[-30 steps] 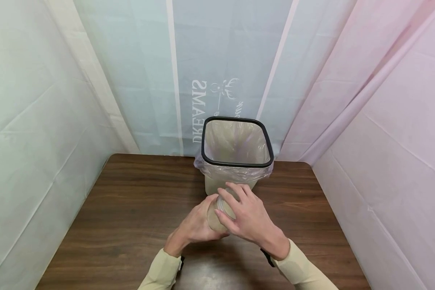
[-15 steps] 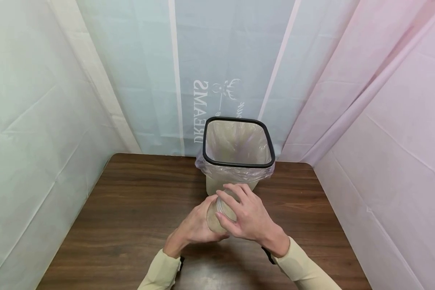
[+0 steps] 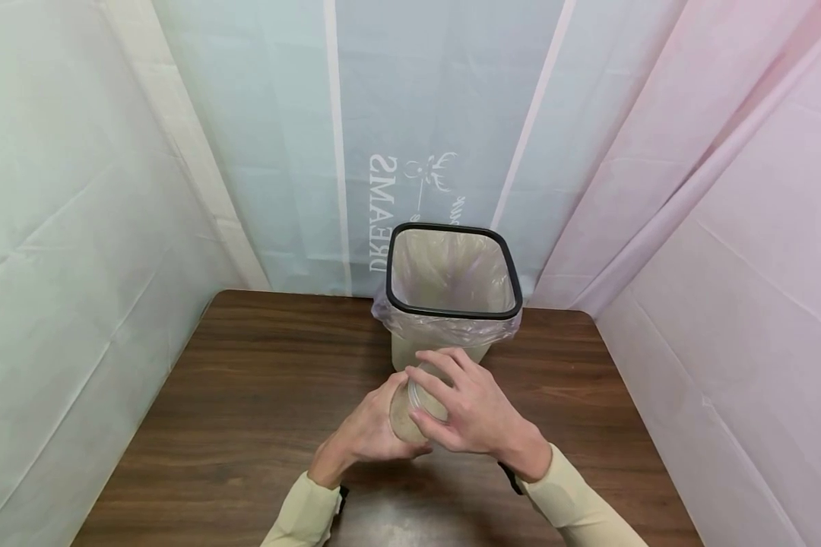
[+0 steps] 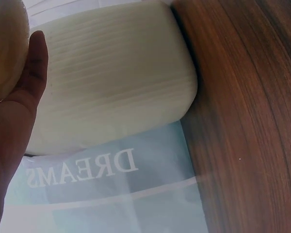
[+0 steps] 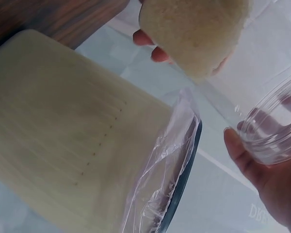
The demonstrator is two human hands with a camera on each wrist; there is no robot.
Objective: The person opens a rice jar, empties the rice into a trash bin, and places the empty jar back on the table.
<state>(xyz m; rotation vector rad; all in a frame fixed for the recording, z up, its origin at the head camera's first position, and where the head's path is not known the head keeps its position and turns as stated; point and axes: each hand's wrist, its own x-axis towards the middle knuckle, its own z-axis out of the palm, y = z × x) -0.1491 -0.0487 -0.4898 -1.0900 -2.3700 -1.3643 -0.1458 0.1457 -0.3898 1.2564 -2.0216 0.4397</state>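
A clear jar (image 3: 404, 414), partly filled with something pale and grainy, is held tilted above the table in front of the bin. My left hand (image 3: 369, 425) grips the jar's body from the left, its thumb near the upper side. On the jar's clear lid (image 5: 276, 126) the fingers and thumb of my right hand (image 3: 475, 406) curl round the rim. In the right wrist view the pale contents (image 5: 194, 39) lie toward the end away from the lid. Only an edge of the jar (image 4: 7, 48) shows in the left wrist view.
Just beyond the hands stands a beige bin (image 3: 407, 346) with a black rim (image 3: 451, 312) and a translucent liner (image 3: 445, 328) folded over its edge. The brown wood-grain table (image 3: 267, 395) is enclosed by a pale blue curtain (image 3: 280, 152) behind and white sheets at the sides.
The right fingers have shifted slightly round the lid, while both hands keep their hold on the jar. The head view has drifted a little; the bin stays in place.
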